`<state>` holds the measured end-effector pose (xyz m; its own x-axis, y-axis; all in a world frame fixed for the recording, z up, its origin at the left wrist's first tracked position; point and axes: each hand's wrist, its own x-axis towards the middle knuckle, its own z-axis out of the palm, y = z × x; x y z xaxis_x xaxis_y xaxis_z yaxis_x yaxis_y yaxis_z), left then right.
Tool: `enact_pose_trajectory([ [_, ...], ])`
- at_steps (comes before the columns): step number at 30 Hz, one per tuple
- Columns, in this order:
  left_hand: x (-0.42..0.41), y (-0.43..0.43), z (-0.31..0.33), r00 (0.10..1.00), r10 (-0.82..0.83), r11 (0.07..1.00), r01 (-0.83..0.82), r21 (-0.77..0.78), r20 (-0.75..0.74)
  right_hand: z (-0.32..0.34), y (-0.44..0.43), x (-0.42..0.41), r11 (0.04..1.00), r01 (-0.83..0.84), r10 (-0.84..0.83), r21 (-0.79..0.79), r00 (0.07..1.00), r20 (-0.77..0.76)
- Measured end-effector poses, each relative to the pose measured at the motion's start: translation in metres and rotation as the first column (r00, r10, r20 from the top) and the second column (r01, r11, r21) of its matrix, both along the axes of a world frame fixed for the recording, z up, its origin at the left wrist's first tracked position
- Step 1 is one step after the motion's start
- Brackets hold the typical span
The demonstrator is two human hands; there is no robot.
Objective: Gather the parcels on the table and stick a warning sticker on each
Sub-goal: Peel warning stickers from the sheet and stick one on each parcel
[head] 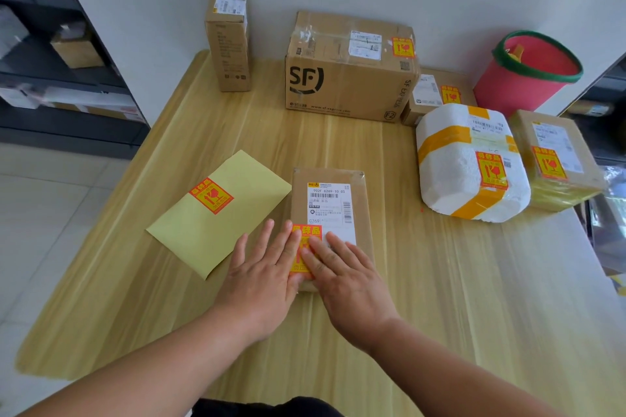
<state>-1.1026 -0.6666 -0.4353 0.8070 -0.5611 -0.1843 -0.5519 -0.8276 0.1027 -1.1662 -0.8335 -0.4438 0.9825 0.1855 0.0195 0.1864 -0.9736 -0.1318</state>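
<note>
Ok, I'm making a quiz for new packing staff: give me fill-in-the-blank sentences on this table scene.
The left hand and right hand press a warning sticker onto the flat parcel beside the ____ envelope.
The tall box at the table's far ____ corner shows no warning sticker.
The big box bears the letters ____.
The red bucket's rim is ____.
Missing: yellow, left, SF, green.

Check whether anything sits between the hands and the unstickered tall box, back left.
Only a corner of the flat yellow envelope lies roughly on the line from the left hand to the tall box; beyond it, bare table.
</note>
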Motion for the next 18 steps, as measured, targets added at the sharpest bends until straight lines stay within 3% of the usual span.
enact_pose_trajectory([
  [3, 0.004, -0.002, 0.006, 0.989, 0.049, 0.996, -0.059, -0.064, -0.141, 0.009, 0.004, 0.003, 0.994, 0.075, -0.072, 0.085, 0.997, -0.028],
  [5, 0.006, -0.004, 0.013, 0.933, 0.138, 0.980, -0.177, -0.089, -0.331, 0.018, 0.000, 0.001, 0.939, 0.272, -0.267, 0.212, 0.962, -0.049],
  [7, 0.007, -0.007, 0.020, 0.851, 0.221, 0.944, -0.309, -0.114, -0.476, 0.023, -0.011, -0.002, 0.782, 0.526, -0.490, 0.335, 0.850, -0.193],
  [9, 0.007, -0.009, 0.023, 0.789, 0.210, 0.902, -0.384, -0.197, -0.577, 0.027, -0.019, -0.004, 0.581, 0.687, -0.577, 0.436, 0.726, -0.374],
  [10, 0.007, -0.012, 0.024, 0.777, 0.176, 0.884, -0.395, -0.251, -0.604, 0.029, -0.020, -0.002, 0.524, 0.714, -0.574, 0.465, 0.699, -0.427],
  [13, 0.013, -0.029, 0.031, 0.770, 0.120, 0.848, -0.408, -0.339, -0.627, 0.040, -0.027, 0.010, 0.485, 0.738, -0.562, 0.469, 0.674, -0.480],
  [18, 0.053, -0.071, 0.042, 0.786, 0.075, 0.811, -0.406, -0.422, -0.613, 0.059, -0.064, 0.040, 0.418, 0.723, -0.605, 0.550, 0.673, -0.426],
])
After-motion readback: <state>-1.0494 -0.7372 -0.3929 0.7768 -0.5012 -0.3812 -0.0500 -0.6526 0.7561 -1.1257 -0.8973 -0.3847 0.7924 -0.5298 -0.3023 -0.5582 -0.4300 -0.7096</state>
